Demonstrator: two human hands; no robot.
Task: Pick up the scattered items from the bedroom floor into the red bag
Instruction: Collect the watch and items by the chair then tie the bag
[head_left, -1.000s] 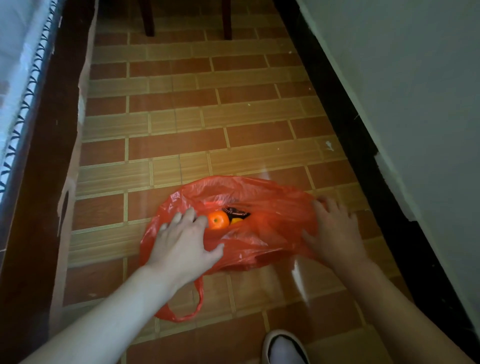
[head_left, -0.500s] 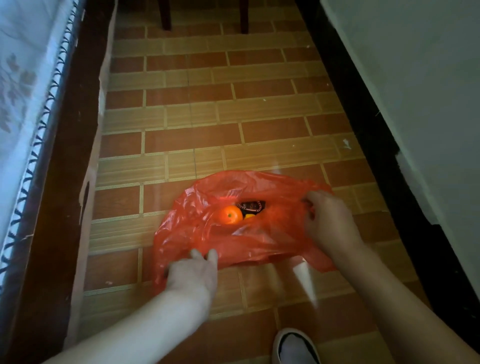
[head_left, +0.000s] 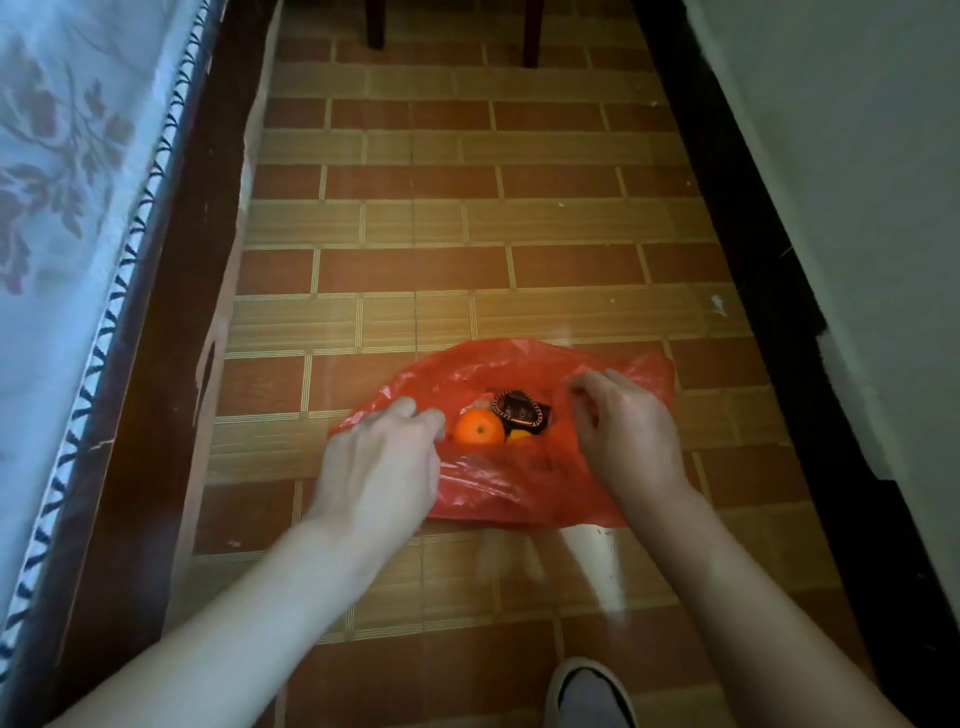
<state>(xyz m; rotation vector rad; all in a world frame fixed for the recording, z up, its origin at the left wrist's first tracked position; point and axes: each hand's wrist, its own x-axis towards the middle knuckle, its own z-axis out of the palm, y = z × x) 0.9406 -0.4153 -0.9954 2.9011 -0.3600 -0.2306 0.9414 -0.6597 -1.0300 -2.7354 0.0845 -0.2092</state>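
Observation:
A red plastic bag (head_left: 511, 480) lies on the tiled floor with its mouth facing me. Inside it shows an orange fruit (head_left: 479, 427), a dark packet with a chain-like ring (head_left: 521, 410) and a sliver of something yellow (head_left: 519, 436). My left hand (head_left: 382, 462) pinches the bag's left rim with curled fingers. On the right rim sits my right hand (head_left: 626, 431), its fingers bent around the plastic. The two hands hold the mouth apart.
A bed with a pale flowered cover (head_left: 67, 208) and dark wooden side (head_left: 156, 364) runs along the left. A wall (head_left: 857, 208) with a black skirting (head_left: 769, 291) runs along the right. Two chair legs (head_left: 375, 23) stand at the far end. My white shoe (head_left: 589, 693) is at the bottom.
My left hand moved from the bag's near bottom edge up to its left rim. The right hand shifted slightly on the right rim, and the bag's mouth shows more of the contents.

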